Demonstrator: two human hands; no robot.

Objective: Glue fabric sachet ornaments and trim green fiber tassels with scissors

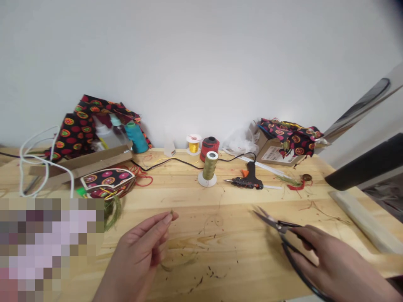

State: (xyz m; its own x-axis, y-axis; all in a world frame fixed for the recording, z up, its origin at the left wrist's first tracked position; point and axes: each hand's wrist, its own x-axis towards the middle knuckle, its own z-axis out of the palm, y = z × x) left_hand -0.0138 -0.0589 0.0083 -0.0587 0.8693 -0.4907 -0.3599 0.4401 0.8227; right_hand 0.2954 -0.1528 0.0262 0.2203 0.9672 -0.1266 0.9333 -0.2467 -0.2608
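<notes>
My left hand (pixel 143 245) is closed in a pinch, thumb against forefinger, with a bit of green thread (pixel 172 212) just showing at the fingertips. Below the fingers, a faint loose strand lies near the wood. In my right hand (pixel 330 256) are black-handled scissors (pixel 280 226), their blades slightly parted and pointing up and left above the table. Beyond both hands stands a cone of olive-green thread (pixel 209 167) on a white base. Dark thread snippets (pixel 201 280) are scattered between the hands.
Behind are a hot glue gun (pixel 250 179), red thread (pixel 209 147) and yellow thread (pixel 193 147). A cardboard box (pixel 270 149) with patterned cloth stands right. Left are a fan-shaped patterned piece (pixel 108 179), a teal cone (pixel 136 137) and a white cable (pixel 22 167). The lower left is pixelated.
</notes>
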